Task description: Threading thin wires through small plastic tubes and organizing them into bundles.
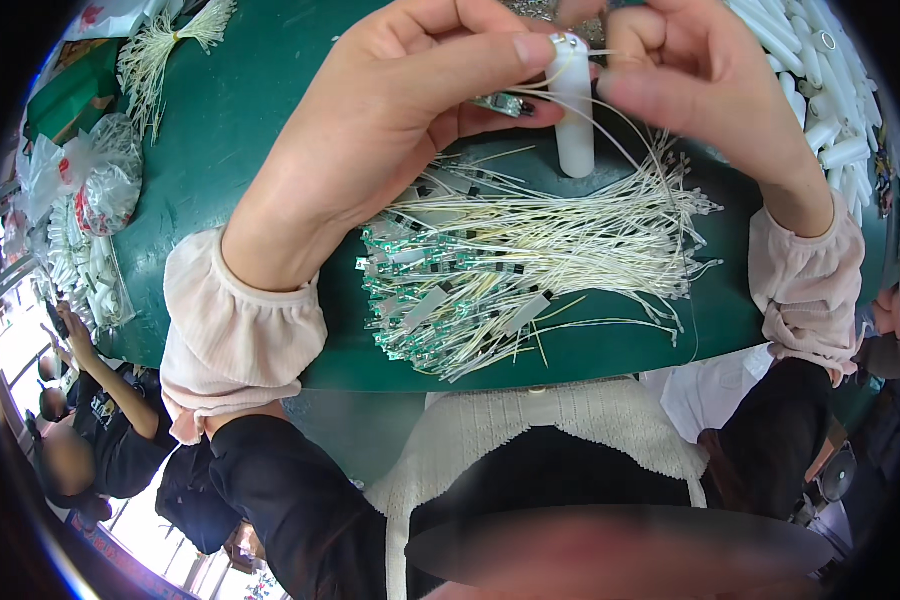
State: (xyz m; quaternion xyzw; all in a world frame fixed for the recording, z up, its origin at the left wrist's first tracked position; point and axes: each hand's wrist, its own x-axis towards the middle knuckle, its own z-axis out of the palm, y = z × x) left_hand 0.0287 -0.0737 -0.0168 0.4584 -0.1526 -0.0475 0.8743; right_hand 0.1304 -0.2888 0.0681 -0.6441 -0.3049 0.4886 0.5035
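Over the green table, the left hand clamps a white plastic tube near its upper end; blur hides whether the right hand, beside it, grips a thin wire. Best keep the tube steady and guide the wire gently, avoiding kinks.

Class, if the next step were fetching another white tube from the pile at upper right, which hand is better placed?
Probably the right hand: it is nearer the pile of white tubes, on its own side. The left hand is farther away and holds a white tube near its top.
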